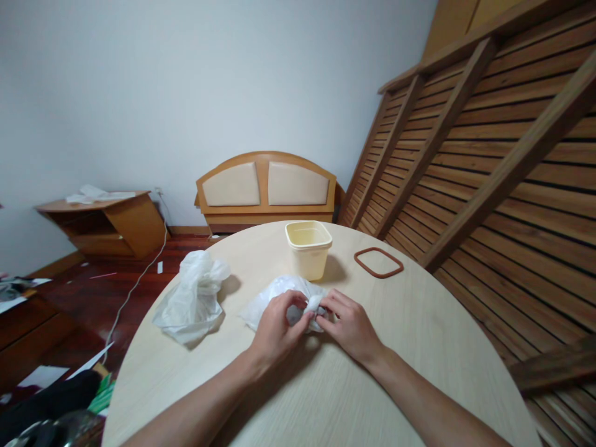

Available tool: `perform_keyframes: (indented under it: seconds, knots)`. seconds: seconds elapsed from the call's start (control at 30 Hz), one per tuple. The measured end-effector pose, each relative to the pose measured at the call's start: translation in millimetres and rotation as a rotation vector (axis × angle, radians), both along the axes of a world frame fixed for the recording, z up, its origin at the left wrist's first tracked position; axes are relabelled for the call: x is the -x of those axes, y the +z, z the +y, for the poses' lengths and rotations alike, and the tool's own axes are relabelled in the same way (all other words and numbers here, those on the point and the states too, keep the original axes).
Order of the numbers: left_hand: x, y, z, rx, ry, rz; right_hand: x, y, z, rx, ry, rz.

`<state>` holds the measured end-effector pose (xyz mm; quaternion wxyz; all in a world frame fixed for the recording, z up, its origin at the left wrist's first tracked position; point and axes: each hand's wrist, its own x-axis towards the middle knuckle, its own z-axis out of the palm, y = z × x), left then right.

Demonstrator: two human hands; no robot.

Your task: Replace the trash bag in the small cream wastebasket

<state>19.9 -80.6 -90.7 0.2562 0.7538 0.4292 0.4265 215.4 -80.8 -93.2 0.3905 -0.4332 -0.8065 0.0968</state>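
A white plastic bag [279,287] lies on the round table [410,354], its top gathered and twisted into what looks like a knot. My left hand [284,320] pinches one side of that gathered part between thumb and fingers. From the other side my right hand [347,323] grips it too, with fingertips closed on the plastic. What the bag contains cannot be made out. Just behind it stands an open pale yellow plastic tub [310,254], upright. Off to the left, a second white plastic bag [190,301] sits crumpled, apart from both hands.
A brown rounded-square ring [379,262] lies flat to the tub's right. Large slatted wooden panels [465,186] lean along the right side. Beyond the table are a headboard [265,186] and a low wooden cabinet [107,223]. A white cable [139,279] crosses the floor.
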Motion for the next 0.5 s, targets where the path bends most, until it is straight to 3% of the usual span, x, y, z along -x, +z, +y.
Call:
perform_keyframes:
  seconds: [0.13,0.37,0.5]
  knots:
    - [0.4,-3.8,0.3,0.010,-0.030,-0.008,0.7,2.4,-1.4,0.015,0.026,-0.051]
    - [2.4,3.1,0.4,-0.059,-0.049,0.069,-2.4,0.5,-0.6,0.116,0.123,0.038]
    - [2.5,5.0,1.1,-0.093,-0.021,0.100,-3.4,-0.7,0.7,0.169,0.113,0.094]
